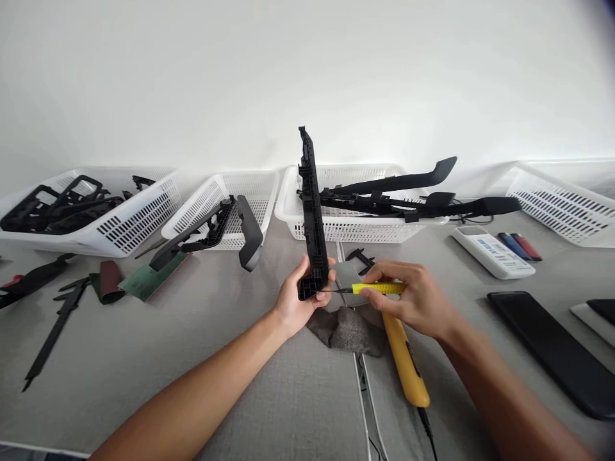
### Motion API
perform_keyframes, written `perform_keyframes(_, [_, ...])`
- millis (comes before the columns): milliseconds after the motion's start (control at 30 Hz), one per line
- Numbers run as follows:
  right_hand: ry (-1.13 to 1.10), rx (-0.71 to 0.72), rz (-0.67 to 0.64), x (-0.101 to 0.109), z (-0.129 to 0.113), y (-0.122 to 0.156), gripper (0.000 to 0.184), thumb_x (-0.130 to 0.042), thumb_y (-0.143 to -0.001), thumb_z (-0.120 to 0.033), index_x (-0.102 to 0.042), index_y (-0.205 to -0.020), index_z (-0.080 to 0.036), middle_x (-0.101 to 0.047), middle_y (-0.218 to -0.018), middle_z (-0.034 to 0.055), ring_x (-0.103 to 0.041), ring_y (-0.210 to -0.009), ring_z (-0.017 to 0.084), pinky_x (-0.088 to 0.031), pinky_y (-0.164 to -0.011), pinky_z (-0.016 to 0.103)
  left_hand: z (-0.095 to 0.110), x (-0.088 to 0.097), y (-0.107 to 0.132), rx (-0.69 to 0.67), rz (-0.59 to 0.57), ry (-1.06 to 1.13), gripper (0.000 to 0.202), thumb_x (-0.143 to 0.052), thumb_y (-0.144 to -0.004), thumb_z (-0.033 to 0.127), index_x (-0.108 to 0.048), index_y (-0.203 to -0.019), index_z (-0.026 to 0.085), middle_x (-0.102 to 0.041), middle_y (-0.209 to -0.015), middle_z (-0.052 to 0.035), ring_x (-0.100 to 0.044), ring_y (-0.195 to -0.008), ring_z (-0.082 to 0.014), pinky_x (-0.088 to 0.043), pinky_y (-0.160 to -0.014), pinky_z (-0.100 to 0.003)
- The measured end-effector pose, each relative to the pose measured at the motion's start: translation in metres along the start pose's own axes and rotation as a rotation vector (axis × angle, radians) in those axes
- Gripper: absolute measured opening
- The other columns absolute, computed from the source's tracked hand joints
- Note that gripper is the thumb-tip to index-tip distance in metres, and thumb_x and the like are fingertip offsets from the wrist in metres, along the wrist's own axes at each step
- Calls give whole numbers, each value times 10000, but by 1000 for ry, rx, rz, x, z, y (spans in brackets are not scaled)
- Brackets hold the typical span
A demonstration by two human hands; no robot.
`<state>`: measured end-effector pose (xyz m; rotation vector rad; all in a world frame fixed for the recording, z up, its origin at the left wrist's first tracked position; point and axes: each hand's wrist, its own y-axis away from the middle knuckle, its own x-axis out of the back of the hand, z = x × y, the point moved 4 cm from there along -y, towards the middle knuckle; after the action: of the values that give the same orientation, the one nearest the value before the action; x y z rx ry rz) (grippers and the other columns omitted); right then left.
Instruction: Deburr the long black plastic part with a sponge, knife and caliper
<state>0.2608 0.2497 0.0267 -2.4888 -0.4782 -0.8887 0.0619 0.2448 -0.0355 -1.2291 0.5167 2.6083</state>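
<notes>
My left hand (pixel 294 299) is closed around the lower end of a long black plastic trim piece (pixel 314 224), which stands nearly upright with its ribbed side towards me. Between thumb and fingers, my right hand (pixel 408 296) grips a yellow craft knife (pixel 379 289). Its thin blade points left and reaches the lower edge of the trim piece, near my left fingertips; whether it touches the plastic I cannot tell. Under the hands lies a crumpled dark grey cloth (pixel 353 331). A yellow-handled corded tool (pixel 405 362) rests just below my right hand, its upper end hidden.
White baskets (pixel 369 232) of black plastic parts line the wall. Calipers (pixel 57 330) and green sandpaper (pixel 152 276) lie at left. A white device with a printed label (pixel 494 253), two lighter-like objects (pixel 519 246) and a black flat case (pixel 548 352) lie at right. A gap (pixel 368 397) splits the table.
</notes>
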Motion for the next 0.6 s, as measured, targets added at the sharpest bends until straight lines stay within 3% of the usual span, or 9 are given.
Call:
perform_keyframes(67, [-7,-29,-12,3,3,0,348,-694,-941,-513,-748,-793,-204,-713,-725,24,-601,-650,172,-446,-598,298,-1,1,-1,4,-10,8,400,-708,-967,480,-746,-1063,94,-636,-837,-52,-444,-529,-58,-349,-499,-190])
perform_keyframes(167, [4,-84,73,9,10,1,383,-692,-943,-550,-756,-799,-201,-748,-749,44,-637,-676,190,-464,-606,304,-1,2,-2,-8,-20,-14,390,-695,-976,478,-742,-1077,104,-638,-844,-50,-429,-506,-54,-345,-489,-202])
perform_keyframes(333, [93,-83,153,12,15,2,327,-702,-945,-485,-735,-776,-207,-744,-740,38,-648,-678,193,-459,-606,307,0,1,-2,-48,-11,-59,385,-688,-978,467,-752,-1072,99,-643,-890,-57,-431,-496,-47,-324,-473,-218])
perform_keyframes(600, [122,-2,69,15,8,5,308,-712,-938,-475,-752,-803,-201,-744,-771,43,-636,-667,182,-467,-633,311,1,1,-1,-51,42,-36,375,-695,-977,439,-762,-1124,100,-608,-893,-41,-416,-499,-42,-318,-468,-215])
